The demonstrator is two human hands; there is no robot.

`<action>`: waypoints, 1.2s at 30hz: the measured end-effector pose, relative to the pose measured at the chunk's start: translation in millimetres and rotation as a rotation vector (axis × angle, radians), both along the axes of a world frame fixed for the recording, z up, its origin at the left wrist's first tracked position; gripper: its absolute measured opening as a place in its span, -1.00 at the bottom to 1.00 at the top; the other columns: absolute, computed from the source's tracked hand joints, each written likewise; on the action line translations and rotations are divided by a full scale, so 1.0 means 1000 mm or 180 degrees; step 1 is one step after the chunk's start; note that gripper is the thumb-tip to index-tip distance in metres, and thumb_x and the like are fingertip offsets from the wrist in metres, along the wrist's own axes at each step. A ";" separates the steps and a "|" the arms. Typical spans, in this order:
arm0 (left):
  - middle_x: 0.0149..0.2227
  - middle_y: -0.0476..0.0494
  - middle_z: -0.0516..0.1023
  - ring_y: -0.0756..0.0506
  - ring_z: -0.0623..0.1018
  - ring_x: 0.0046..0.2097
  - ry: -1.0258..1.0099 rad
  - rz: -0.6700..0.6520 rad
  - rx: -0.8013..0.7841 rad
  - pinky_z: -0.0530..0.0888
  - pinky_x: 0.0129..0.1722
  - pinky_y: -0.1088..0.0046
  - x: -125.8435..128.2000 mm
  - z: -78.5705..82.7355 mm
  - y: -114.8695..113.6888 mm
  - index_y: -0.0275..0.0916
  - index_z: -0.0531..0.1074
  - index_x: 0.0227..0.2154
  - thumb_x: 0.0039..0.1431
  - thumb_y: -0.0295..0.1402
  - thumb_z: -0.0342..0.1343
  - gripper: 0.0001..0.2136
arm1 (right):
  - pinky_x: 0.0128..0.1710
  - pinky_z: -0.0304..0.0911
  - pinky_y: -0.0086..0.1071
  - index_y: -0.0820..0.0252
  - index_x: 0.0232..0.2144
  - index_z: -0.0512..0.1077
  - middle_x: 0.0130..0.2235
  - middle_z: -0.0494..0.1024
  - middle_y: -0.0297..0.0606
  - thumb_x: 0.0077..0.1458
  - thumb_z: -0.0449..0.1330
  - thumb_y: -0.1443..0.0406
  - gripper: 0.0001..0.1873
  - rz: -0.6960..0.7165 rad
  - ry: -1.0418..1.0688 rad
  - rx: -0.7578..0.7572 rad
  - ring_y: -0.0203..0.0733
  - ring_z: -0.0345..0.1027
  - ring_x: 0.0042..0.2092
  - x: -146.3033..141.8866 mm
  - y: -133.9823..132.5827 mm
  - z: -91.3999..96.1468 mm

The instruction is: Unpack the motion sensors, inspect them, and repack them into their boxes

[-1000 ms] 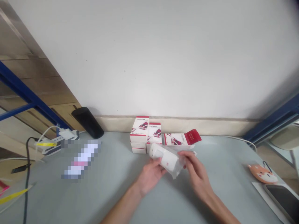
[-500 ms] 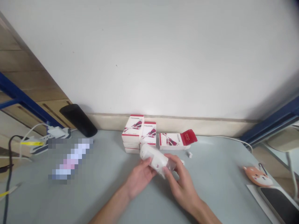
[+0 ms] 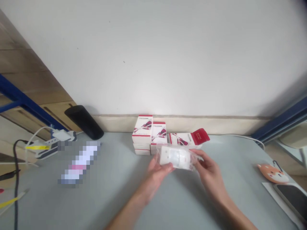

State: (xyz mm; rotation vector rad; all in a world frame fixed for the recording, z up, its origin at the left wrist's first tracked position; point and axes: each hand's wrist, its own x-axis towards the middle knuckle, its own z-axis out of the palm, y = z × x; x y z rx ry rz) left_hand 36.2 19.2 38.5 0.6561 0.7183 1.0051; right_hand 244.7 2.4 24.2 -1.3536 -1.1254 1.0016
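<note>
In the head view, both hands are holding a white device (image 3: 176,157) sealed in a clear plastic bag (image 3: 196,158). They are keeping it just above the desk (image 3: 107,198), in front of a stack of red-and-white boxes (image 3: 149,133). The left hand (image 3: 157,171) is pinching the device's left end, its fingers closed narrowly around it. The right hand (image 3: 211,171) is gripping the loose film at the right end. The step in hand seems to be working the bagged device, near an open box (image 3: 189,139) that is lying with its red flap raised. Freeing the bag would call for a steady left grip while the right hand is drawing the film away.
</note>
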 end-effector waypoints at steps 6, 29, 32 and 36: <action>0.05 -0.32 0.65 -0.28 0.66 -0.01 0.0537 0.0374 0.0375 0.57 -0.01 0.21 0.005 0.000 -0.004 -0.22 0.48 0.10 0.05 -0.28 0.49 -0.45 | -0.03 0.50 -0.17 0.12 0.05 0.57 0.06 0.63 -0.08 0.37 0.10 -0.07 -0.49 0.0234 0.0496 0.0028 0.05 0.54 0.01 0.008 0.002 -0.001; 0.29 -0.32 0.40 -0.45 0.38 0.32 0.3313 -0.0099 0.3808 0.24 0.32 -0.22 -0.022 -0.025 -0.003 0.09 0.41 0.29 0.26 -0.52 0.18 -0.43 | -0.46 0.31 -0.35 0.12 -0.32 0.53 -0.41 0.54 -0.27 0.24 0.28 0.00 -0.67 0.0071 -0.0426 0.0292 -0.20 0.35 -0.45 0.005 -0.003 -0.002; 0.32 -0.35 0.36 -0.46 0.46 0.24 0.3087 -0.0182 0.3308 0.36 0.25 -0.13 -0.027 -0.029 -0.004 0.05 0.44 0.28 0.23 -0.42 0.25 -0.45 | -0.41 0.35 -0.36 0.14 -0.30 0.57 -0.37 0.57 -0.24 0.23 0.31 -0.01 -0.66 0.0224 -0.0354 0.0194 -0.19 0.38 -0.39 0.003 -0.003 -0.001; 0.22 -0.31 0.47 -0.43 0.50 0.17 0.2214 -0.0127 0.2522 0.33 0.29 0.01 -0.024 -0.022 -0.009 0.00 0.53 0.21 0.11 -0.30 0.41 -0.43 | -0.36 0.39 -0.36 0.14 -0.26 0.62 -0.27 0.62 -0.20 0.16 0.36 -0.03 -0.63 0.0185 -0.0325 0.0157 -0.14 0.45 -0.31 0.006 -0.003 0.004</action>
